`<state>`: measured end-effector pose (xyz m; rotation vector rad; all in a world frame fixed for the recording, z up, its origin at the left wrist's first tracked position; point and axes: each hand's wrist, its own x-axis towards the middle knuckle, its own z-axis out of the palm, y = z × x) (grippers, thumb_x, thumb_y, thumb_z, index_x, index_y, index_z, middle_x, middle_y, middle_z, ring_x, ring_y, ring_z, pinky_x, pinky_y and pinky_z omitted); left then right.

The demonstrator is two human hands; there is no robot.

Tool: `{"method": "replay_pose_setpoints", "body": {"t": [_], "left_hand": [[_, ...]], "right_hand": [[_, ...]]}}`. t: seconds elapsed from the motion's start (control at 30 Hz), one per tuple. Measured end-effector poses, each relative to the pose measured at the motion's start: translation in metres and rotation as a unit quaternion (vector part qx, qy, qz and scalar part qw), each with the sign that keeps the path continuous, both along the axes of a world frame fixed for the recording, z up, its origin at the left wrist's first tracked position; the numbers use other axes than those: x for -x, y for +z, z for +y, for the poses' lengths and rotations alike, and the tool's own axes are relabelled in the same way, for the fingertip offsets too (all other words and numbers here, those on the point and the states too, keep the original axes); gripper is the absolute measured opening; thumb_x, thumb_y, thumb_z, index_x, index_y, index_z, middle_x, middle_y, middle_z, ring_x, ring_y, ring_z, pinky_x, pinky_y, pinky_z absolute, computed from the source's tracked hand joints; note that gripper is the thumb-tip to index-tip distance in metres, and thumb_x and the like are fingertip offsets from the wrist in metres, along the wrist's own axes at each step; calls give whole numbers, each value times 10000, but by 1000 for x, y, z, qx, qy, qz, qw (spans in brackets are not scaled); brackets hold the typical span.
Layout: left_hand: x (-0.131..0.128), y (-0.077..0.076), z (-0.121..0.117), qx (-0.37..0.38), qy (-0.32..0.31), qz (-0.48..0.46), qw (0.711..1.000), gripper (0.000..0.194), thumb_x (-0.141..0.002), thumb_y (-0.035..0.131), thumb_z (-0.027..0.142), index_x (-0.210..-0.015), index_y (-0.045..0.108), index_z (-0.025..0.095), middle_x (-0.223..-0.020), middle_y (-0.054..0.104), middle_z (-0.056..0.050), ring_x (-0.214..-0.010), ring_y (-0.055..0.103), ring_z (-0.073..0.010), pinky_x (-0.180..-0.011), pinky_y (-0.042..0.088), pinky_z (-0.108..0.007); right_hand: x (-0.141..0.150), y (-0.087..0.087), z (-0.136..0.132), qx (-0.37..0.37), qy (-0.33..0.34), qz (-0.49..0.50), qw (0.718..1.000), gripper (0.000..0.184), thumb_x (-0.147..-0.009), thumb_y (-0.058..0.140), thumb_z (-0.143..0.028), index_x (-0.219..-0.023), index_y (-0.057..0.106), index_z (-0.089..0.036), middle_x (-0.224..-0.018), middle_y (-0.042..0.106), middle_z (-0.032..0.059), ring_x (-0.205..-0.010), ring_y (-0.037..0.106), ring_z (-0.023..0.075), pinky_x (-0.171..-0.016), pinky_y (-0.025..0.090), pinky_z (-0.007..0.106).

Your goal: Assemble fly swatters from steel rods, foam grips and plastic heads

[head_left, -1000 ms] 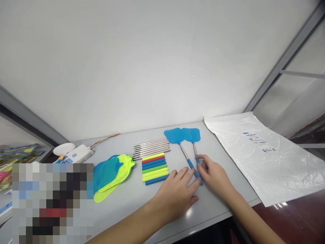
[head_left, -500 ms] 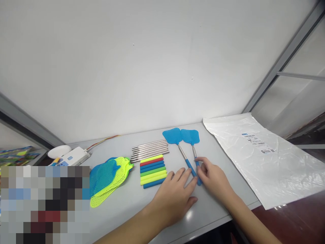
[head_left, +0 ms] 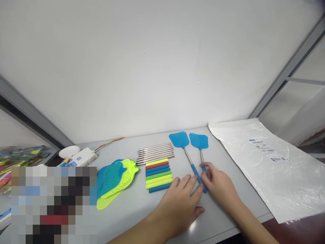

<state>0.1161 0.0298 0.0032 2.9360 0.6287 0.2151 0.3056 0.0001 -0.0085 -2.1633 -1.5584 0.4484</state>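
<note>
On the grey tabletop (head_left: 129, 208), just in front of the person, lie two blue fly swatters side by side, mesh heads toward the wall and handles toward the body. The left hand (head_left: 181, 205) rests with its fingers loosely spread, the forefinger touching the handle of the left swatter (head_left: 188, 157). The right hand (head_left: 219, 184) has its fingers curled narrow about the top of the right swatter's (head_left: 201, 155) handle; how firmly they press cannot be told.

Both swatters look light: the heads probably thin and bendy, the metal shafts stiff and slick, the blue handles softer and grippier. The handle seems the best hold, since a head would flex and a shaft might slip.

To the left are silver rods (head_left: 155, 153), a row of coloured sleeves (head_left: 159, 174) and a pile of loose mesh heads (head_left: 111, 176). The white plastic bag (head_left: 261, 183) at the right bears a printed label (head_left: 268, 150) with a small blue block, its print too small to read. No brand shows on the swatters.
</note>
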Motion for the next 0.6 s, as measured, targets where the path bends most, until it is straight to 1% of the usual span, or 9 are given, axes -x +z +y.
{"method": "replay_pose_setpoints", "body": {"t": [0.1,0.17,0.23,0.3,0.37,0.43,0.5,0.6], "left_hand": [[2,1,0,-2,-5,-4,1000,535,-974,380,495,-1430,372,214,-1488,410,-103,-1324,399,-321,-1010,394,-542],[6,4,2,-8,-13,-9,1000,522,-969,399,493,-1414,393,221,-1483,418,-96,-1322,404,-315,-1008,400,-529],[14,11,8,-17,-15,-15,1000,482,-961,433,473,-1374,443,225,-1468,438,-93,-1318,411,-311,-1012,399,-516],[26,22,18,-27,-5,-19,999,418,-958,460,439,-1316,503,227,-1440,474,-85,-1310,423,-305,-1022,391,-505],[45,33,32,-36,18,-15,999,361,-966,457,413,-1264,548,232,-1397,522,-67,-1295,442,-295,-1017,396,-488],[67,41,46,-49,66,-11,997,324,-980,431,396,-1215,589,237,-1352,561,-56,-1283,452,-289,-1010,400,-479],[90,45,57,-67,111,-17,991,316,-987,421,371,-1212,599,239,-1321,581,-56,-1273,458,-280,-1018,391,-471],[122,45,68,-81,172,-22,981,317,-991,411,366,-1220,595,247,-1311,585,-53,-1273,451,-267,-1010,393,-461]], "right_hand": [[1,1,1,1,0,-2,1000,270,-906,382,-297,-1136,512,-244,-668,608,-29,-645,599,205,-567,329,281],[2,1,1,-2,4,0,1000,275,-915,365,-295,-1143,509,-242,-660,602,-28,-642,600,205,-568,335,283],[2,0,0,-8,11,2,1000,280,-924,353,-300,-1150,506,-242,-648,594,-29,-628,598,204,-568,341,286],[1,-1,0,-13,14,5,1000,284,-936,344,-324,-1154,508,-245,-635,578,-31,-607,590,202,-564,348,289],[0,-2,-1,-12,12,10,1000,292,-948,334,-362,-1151,511,-251,-608,547,-37,-579,578,200,-554,356,292],[-1,-4,-1,-14,9,16,1000,299,-954,330,-399,-1144,512,-258,-587,521,-42,-553,566,199,-540,367,293],[-2,-7,-2,-25,6,16,1000,303,-951,339,-427,-1135,515,-262,-580,514,-41,-536,560,200,-530,384,295],[-4,-12,-5,-44,6,1,999,318,-940,358,-462,-1130,529,-273,-561,513,-36,-517,559,207,-518,409,302]]}}
